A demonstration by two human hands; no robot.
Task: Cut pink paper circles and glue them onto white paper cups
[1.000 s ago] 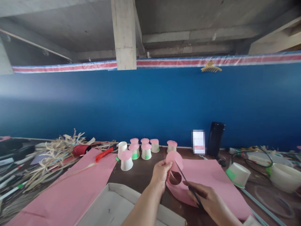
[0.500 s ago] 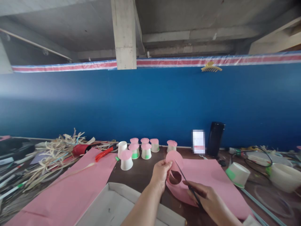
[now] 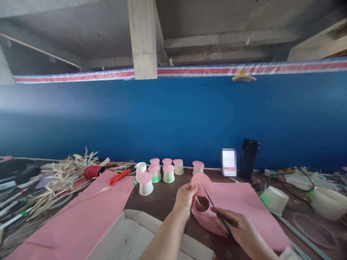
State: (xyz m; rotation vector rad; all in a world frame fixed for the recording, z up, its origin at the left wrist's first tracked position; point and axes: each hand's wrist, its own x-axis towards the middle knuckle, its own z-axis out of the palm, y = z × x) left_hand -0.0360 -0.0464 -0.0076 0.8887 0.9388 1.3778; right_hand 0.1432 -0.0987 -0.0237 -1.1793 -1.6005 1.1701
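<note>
My left hand (image 3: 186, 200) pinches a pink paper disc (image 3: 200, 179) by its lower edge. My right hand (image 3: 235, 222) is closed around dark, slim scissors (image 3: 217, 208); their tip reaches up to the middle of the disc. Below the disc lies a pink paper sheet (image 3: 244, 206), with a round hole near its left end showing the dark table. Left of my hands several white paper cups stand upside down, such as this cup (image 3: 146, 188), most topped by a pink paper piece. One more capped cup (image 3: 198, 169) stands just behind the disc.
A grey cardboard box (image 3: 141, 227) lies in front of me. Another pink sheet (image 3: 89, 213) lies left, with a red tool (image 3: 119, 177) on it and pale strips (image 3: 67, 169) beyond. On the right are a black bottle (image 3: 248, 159), a tipped cup (image 3: 274, 200) and a bowl (image 3: 328, 203).
Almost nothing differs. Both hands keep their hold on the disc and the scissors, in nearly the same place.
</note>
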